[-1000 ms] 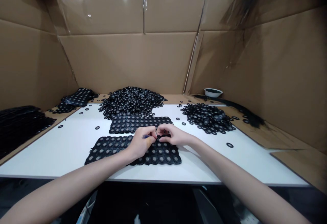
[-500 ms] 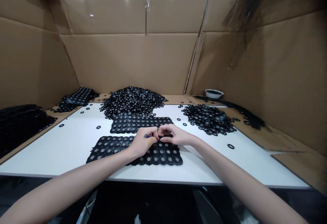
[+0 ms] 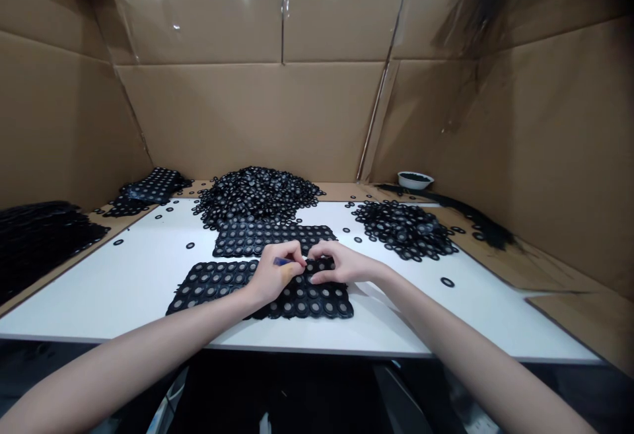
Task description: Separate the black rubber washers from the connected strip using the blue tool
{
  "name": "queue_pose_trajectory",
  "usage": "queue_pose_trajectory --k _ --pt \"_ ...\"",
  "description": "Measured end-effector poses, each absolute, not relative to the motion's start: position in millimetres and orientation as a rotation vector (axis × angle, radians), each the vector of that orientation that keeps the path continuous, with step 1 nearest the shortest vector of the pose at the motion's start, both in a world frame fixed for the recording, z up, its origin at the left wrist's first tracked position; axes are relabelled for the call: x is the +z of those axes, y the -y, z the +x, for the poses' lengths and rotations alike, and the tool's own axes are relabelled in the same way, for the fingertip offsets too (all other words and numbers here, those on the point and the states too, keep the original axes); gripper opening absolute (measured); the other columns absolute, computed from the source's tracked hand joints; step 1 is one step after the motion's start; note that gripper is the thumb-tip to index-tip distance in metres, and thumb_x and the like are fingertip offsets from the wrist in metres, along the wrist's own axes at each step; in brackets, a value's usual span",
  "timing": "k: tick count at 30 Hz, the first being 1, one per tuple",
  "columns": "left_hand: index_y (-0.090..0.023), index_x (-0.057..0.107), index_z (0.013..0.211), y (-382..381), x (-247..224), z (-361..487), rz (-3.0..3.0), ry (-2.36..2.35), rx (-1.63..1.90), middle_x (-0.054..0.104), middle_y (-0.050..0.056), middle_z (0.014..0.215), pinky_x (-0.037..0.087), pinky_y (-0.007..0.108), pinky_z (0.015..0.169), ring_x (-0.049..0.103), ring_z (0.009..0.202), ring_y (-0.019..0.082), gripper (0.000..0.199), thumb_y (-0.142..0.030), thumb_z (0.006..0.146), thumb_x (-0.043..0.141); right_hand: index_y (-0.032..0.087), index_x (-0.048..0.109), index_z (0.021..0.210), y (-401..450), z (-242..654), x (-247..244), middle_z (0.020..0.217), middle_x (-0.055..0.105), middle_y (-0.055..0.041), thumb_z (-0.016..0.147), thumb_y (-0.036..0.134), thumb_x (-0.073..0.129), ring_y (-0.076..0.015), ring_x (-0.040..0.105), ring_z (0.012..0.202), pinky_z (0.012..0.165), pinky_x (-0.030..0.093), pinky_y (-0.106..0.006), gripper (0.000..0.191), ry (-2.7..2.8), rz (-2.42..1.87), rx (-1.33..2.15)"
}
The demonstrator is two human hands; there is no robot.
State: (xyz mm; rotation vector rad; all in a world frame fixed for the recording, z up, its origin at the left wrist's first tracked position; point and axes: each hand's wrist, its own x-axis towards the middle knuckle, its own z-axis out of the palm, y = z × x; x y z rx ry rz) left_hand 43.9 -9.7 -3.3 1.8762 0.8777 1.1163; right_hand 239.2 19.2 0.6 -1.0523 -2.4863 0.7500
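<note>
In the head view, a black rubber-looking sheet of joined rings (image 3: pixel 198 282) lies flat near the table's front edge. My left hand (image 3: pixel 272 275) is closed around a slim blue pen-like tool (image 3: pixel 282 261), over the sheet's back edge; the tool's tip is hidden by the fingers. Close beside it, my right hand (image 3: pixel 341 263) rests at the sheet's back right part, thumb and forefinger apart, with dark rings showing between them. Whether its fingertips touch the sheet I cannot tell. Just behind lies a second ring sheet (image 3: pixel 275 238).
A large heap of loose black rings (image 3: pixel 257 193) stands at the back, a smaller heap (image 3: pixel 406 229) at right. Stacked sheets (image 3: pixel 44 242) lie at left, more (image 3: pixel 156 186) behind. A white bowl (image 3: pixel 415 183) sits back right. Cardboard walls (image 3: pixel 238 120) surround the white table (image 3: pixel 133 289).
My right thumb and forefinger have parted from a pinch on a black piece at the sheet. My left hand has shifted slightly left and up with the blue tool.
</note>
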Motion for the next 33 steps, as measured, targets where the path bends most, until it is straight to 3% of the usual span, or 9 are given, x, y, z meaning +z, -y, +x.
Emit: queue_pose_trajectory --k 12,20,33 --pt "-0.013 0.051 0.050 5.0 -0.8 43.9 1.649 -0.926 1.134 0.049 -0.003 0.053 0.029 0.022 0.054 0.041 0.054 0.010 0.012 -0.015 0.059 0.058 0.017 0.062 0.095 -15.9 237.7 4.4 0.102 0.064 -0.0065 0.068 0.044 0.070 -0.0259 0.056 0.096 0.084 0.044 -0.034 0.038 2.466 -1.090 0.780" --pt "-0.012 0.054 0.050 12.8 0.9 44.3 1.728 -0.882 1.083 0.052 -0.001 0.053 0.034 0.022 0.057 0.046 0.057 0.012 0.010 -0.015 0.060 0.056 0.016 0.060 0.102 -17.1 238.6 1.7 0.110 0.062 -0.0086 0.068 0.042 0.071 -0.0261 0.056 0.101 0.089 0.044 -0.035 0.044 2.440 -1.076 0.811" --pt "-0.012 0.057 0.053 13.8 -5.5 42.6 1.917 -0.896 1.062 0.053 -0.002 0.053 0.032 0.022 0.057 0.045 0.055 0.011 0.011 -0.014 0.062 0.052 0.017 0.060 0.099 -20.9 237.0 -5.4 0.105 0.062 -0.0069 0.067 0.033 0.073 -0.0237 0.056 0.098 0.089 0.044 -0.035 0.038 2.418 -0.971 0.839"
